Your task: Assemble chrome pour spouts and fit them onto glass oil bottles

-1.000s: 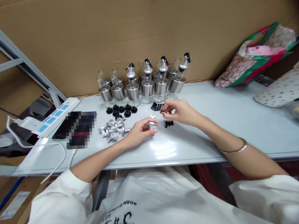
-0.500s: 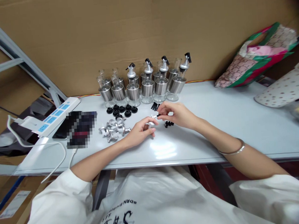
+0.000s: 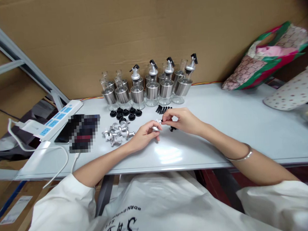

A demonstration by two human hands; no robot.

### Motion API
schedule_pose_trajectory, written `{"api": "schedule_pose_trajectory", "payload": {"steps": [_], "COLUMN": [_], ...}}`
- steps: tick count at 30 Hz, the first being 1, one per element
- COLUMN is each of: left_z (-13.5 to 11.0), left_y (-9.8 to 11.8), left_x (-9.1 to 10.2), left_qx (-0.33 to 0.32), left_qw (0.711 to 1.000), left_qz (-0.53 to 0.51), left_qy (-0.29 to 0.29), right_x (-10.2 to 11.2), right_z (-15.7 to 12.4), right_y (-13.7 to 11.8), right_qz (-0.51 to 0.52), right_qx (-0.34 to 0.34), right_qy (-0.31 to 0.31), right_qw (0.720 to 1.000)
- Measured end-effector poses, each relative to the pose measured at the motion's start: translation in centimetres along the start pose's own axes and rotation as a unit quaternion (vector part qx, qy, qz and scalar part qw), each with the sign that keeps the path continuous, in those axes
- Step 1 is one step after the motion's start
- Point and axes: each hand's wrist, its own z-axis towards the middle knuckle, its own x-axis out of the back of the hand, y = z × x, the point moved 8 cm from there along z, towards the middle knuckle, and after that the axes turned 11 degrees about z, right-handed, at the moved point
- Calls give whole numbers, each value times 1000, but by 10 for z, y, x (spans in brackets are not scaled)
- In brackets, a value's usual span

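Observation:
My left hand [image 3: 144,135] is closed around a silver pourer spout [image 3: 155,128], its narrow end pointing right. My right hand [image 3: 183,121] pinches a small black piece [image 3: 162,121] against that narrow end; fingers hide most of the piece. Just beyond the right fingers lies a row of black flip caps [image 3: 165,109]. Small black plugs [image 3: 172,129] are partly covered by the right hand. Left of my left hand is a pile of silver pourer spouts [image 3: 117,132], with several black rubber stoppers [image 3: 125,113] behind it.
Glass bottles with steel sleeves [image 3: 122,94] stand along the cardboard at the back, some topped with pourers. A power strip [image 3: 61,118] and phones [image 3: 78,132] with a white cable lie left. To the right are a patterned bag [image 3: 264,59] and a spotted white container [image 3: 288,94].
My right hand has come slightly toward me, uncovering more of the flip-cap row and covering more of the small plugs. The left hand has barely moved and still grips the spout.

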Motion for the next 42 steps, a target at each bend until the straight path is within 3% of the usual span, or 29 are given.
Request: {"api": "schedule_pose_trajectory", "payload": {"steps": [11,20,31,42], "left_z": [0,-2,-7,-8], "left_y": [-1,3,8,12], "left_x": [1,1,5,3], "left_qx": [11,-4,-43,-59], "left_qw": [1000,1000,989,993], "left_qz": [-8,-6,137,92], "left_qy": [6,14,38,45], "right_x": [-2,1,3,-1], "right_z": [-1,-1,-2,-4], "right_y": [-14,-10,-16,-18], "right_qz": [-8,-9,-71,-105], "right_qx": [50,40,86,119], "right_qy": [5,23,31,29], "right_qw": [999,999,993,987]}}
